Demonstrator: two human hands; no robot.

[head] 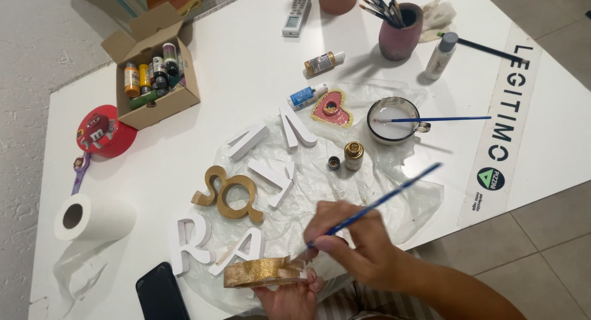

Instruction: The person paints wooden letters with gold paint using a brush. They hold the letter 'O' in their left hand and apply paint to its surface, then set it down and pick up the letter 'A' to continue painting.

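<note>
— Both hands are busy at the table's near edge. What is the right hand [363, 249] doing?

— It is pinching a long blue paintbrush [375, 203] near its lower end, with the fingers closed round the handle and the tip touching the gold letter [265, 272]. The left hand [289, 295] is gripping that letter from underneath and holding it tilted just over the edge of the white table [246, 61].

— How is that letter likely to handle?

— It is looking stiff and light, like cut wood or board. The gold coat is probably wet, so I would judge it slippery and easy to smudge. Holding it by the underside and the bare back edge, as the left hand is doing, seems the safest.

— What is lying around it?

— White letters [197, 243] are resting just beyond on a clear plastic sheet [308, 190], beside a finished gold ampersand [231, 194]. A small gold paint bottle [353, 155] is standing open with its cap [333, 163] next to it. Further out a heart-shaped dish [331, 108] and a cup of water [394, 118] with a brush across it are sitting. A cardboard box of paints [154, 67], a red tin [104, 132], a paper roll [92, 218] and a dark phone [161, 292] are lying to the left.
</note>
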